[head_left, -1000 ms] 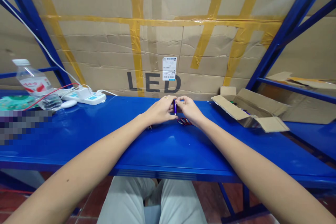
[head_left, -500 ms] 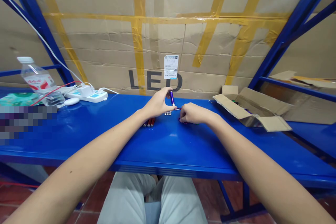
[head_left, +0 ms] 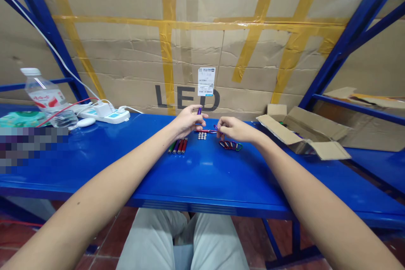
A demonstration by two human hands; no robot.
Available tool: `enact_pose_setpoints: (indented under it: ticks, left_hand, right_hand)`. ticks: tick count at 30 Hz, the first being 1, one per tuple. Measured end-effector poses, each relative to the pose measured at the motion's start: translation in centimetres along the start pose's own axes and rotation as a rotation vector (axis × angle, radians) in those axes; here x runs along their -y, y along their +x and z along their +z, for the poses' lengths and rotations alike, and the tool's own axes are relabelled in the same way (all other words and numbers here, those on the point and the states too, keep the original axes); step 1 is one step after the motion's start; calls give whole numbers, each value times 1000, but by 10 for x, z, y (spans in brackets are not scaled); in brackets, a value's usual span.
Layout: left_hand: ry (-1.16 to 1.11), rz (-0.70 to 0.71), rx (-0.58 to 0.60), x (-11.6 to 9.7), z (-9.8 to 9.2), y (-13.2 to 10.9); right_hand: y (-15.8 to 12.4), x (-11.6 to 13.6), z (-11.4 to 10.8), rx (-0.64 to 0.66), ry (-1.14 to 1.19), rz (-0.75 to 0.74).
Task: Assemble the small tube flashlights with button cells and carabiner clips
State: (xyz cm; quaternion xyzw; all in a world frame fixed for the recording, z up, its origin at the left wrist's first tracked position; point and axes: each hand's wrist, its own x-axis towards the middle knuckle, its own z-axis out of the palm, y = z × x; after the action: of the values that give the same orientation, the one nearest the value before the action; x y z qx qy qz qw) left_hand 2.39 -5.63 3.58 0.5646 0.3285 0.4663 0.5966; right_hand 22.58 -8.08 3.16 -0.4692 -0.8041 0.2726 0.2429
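My left hand point(head_left: 186, 121) is closed round a small purple tube point(head_left: 199, 111), held upright above the blue table point(head_left: 205, 173). My right hand point(head_left: 233, 129) pinches a small purple clip point(head_left: 215, 127) just to the right of it. Below the left hand lie a few thin tubes point(head_left: 178, 146), green and red, side by side. A cluster of small silver button cells point(head_left: 202, 136) sits between the hands. A heap of coloured clips point(head_left: 230, 145) lies under my right wrist.
An open cardboard box point(head_left: 300, 133) stands at the right. A white power strip point(head_left: 106, 114), a white mouse point(head_left: 86, 122), a water bottle point(head_left: 47, 97) and a green packet point(head_left: 22, 119) are at the far left. A cardboard wall marked LED backs the table.
The hands drew apart, the left keeping the purple tube. The right went down to the clip heap and came up pinching a clip. The tubes and cells are now uncovered.
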Motion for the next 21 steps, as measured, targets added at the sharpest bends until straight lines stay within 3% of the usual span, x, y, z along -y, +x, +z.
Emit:
enact_pose_setpoints:
  ticks: [2,6,10,15,21]
  left_hand:
    - [-12,-58,-18,1,3,-2]
    - [67,-122,-27,8,9,-4]
    - [206,-89,-158,10,10,-4]
    - [276,-131,-173,6,11,-7]
    - [279,-41,-200,8,12,-8]
  right_hand:
    - [3,-5,6,-26,61,-17]
    - [10,-11,24,-214,-1,-125]
    - [13,-13,36,-310,-3,-172]
    - [15,-14,43,-307,-51,-223]
    - [18,-13,46,-276,-190,-327]
